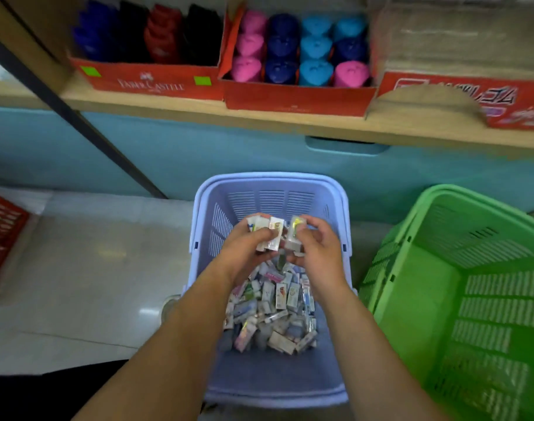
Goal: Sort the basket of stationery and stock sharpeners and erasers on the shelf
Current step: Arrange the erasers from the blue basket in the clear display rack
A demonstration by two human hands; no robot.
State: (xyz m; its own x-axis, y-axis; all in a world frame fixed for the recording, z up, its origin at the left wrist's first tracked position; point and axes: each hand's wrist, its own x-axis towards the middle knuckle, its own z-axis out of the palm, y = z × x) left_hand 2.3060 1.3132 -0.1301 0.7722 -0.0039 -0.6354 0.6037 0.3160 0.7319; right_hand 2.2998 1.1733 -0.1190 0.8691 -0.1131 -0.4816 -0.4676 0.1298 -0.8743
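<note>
Your left hand [247, 249] grips several small boxes [264, 227] and your right hand [318, 253] pinches a single box [295, 233], both above the blue basket [198, 214] at centre frame. Square the stack over the pile [274, 305] before lifting to the shelf [198, 112] up top, so none slips.

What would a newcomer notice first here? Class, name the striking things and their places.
At centre, the left hand and right hand hold small packs over a lilac basket holding more. A green basket sits to its right; pink and blue sharpeners fill a red box on the shelf above.
</note>
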